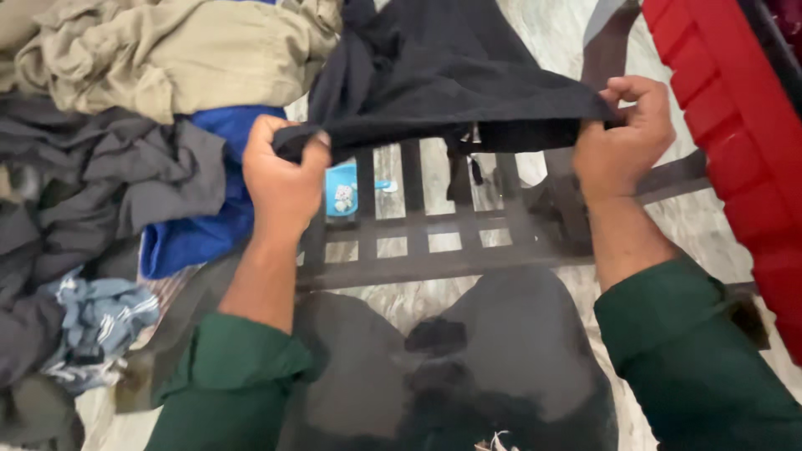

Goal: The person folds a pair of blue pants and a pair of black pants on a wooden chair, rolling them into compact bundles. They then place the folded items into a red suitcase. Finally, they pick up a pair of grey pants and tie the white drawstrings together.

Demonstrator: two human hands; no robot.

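A black garment (443, 75) was stretched level between both hands, its lower edge pulled taut above a dark slatted rack (434, 225) while the rest of the cloth lay rumpled beyond. The left hand (284, 179) was closed into a fist on the garment's left corner, fingers (316, 149) curled tight around a bunched fold. The right hand (622, 138) pinched the right corner, thumb and fingers pressed together on the hem. Both forearms wore green sleeves (693, 351). Under the taut edge, through the slats, a small light-blue plastic thing (344, 190) sat on the pale marbled floor (551, 33). Just left of the left hand lay a blue cloth (200, 234), with a grey garment (125, 175) beside it and a beige one (175, 50) above. A red plastic tub (735, 134) stood near the right hand.
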